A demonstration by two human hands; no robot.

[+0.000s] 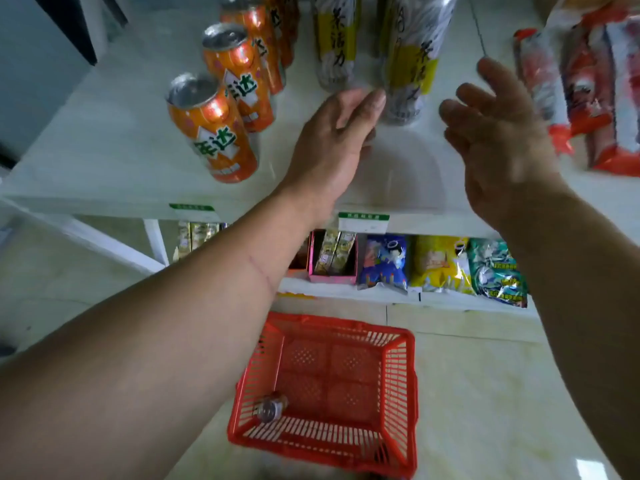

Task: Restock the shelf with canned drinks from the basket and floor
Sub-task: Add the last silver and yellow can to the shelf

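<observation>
One can (270, 408) is left in the red basket (401, 386), lying on its side in the near-left corner, end toward you. The basket sits on the floor just below the shelf (104, 161); no loose cans visible on the floor in this view (the rest of the floor is out of frame). On the shelf, orange cans (221, 133) stand in a row going back on the left, and two tall silver-and-yellow cans (412, 64) stand in the middle, one behind the other.

Your left hand (332, 147) is over the shelf, palm down, fingers loosely extended and holding nothing, fingertips just beside the base of the front silver can (touching or not, can't tell, there's blur). Your right hand (498, 140) is raised on the other side of that can, palm turned inward, fingers spread wide, empty, also blurred.

Risks, judging from here: the silver cans are tall and narrow, so a knock from either hand as you pull away could tip the front one into the one behind. The red snack packets (599, 98) lie close by your right hand, easy to brush. The last can is on its side, so it may roll in the basket when you reach down for it.
</observation>
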